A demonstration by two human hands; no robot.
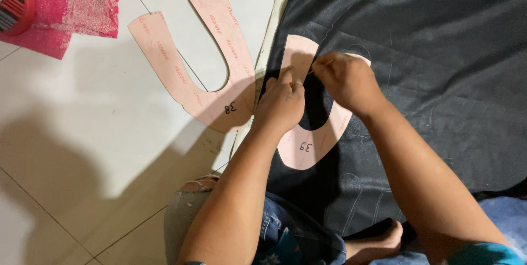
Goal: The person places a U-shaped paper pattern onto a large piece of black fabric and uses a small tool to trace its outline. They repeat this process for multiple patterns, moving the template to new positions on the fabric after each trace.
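Note:
A pink U-shaped cardboard pattern [299, 152] lies on a sheet of black material [439, 51]. My left hand [281, 103] presses down on the pattern's left arm with its fingers curled. My right hand [348, 81] rests on the pattern's right arm, its fingertips pinched on a thin marking tool [311, 71] whose tip touches the inner edge of the cutout. The tool is mostly hidden by my fingers. Faint traced outlines show on the black sheet.
A second, larger pink U-shaped pattern [181, 73] lies on the white tiled floor [82, 133] to the left. A pink cloth [77, 7] with a red object [13, 7] sits at the top left. My knee in torn jeans [186, 210] and bare foot [379, 243] are below.

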